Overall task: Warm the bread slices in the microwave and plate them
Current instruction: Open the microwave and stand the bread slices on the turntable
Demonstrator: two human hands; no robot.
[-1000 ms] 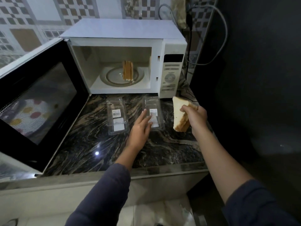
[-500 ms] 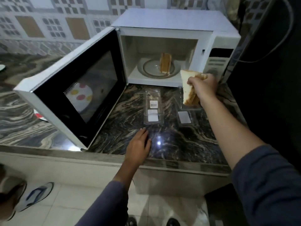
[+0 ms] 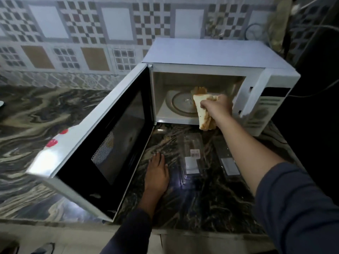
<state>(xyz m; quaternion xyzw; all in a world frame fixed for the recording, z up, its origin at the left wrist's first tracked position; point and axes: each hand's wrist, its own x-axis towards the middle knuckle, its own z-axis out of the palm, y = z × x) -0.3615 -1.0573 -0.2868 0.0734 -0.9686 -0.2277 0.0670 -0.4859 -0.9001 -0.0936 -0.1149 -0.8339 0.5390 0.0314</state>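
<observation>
The white microwave point(image 3: 216, 54) stands at the back of the dark marble counter with its door point(image 3: 110, 142) swung wide open to the left. My right hand point(image 3: 217, 107) grips a stack of bread slices point(image 3: 202, 114) at the mouth of the cavity, just above the glass turntable point(image 3: 180, 104). More bread point(image 3: 199, 89) stands upright on the turntable, partly hidden behind the held slices. My left hand point(image 3: 157, 173) rests flat on the counter point(image 3: 211, 202) in front of the microwave, fingers straight.
Two clear plastic bread packs, one with a barcode label point(image 3: 193, 154) and one further right point(image 3: 227, 160), lie on the counter below the microwave. A white plate with red dots point(image 3: 55, 140) shows behind the open door. Cables hang by a dark wall at the right.
My right hand has carried the bread slices forward from above the plastic packs to the microwave opening. My left hand stays flat on the counter. The view has shifted closer and rightward.
</observation>
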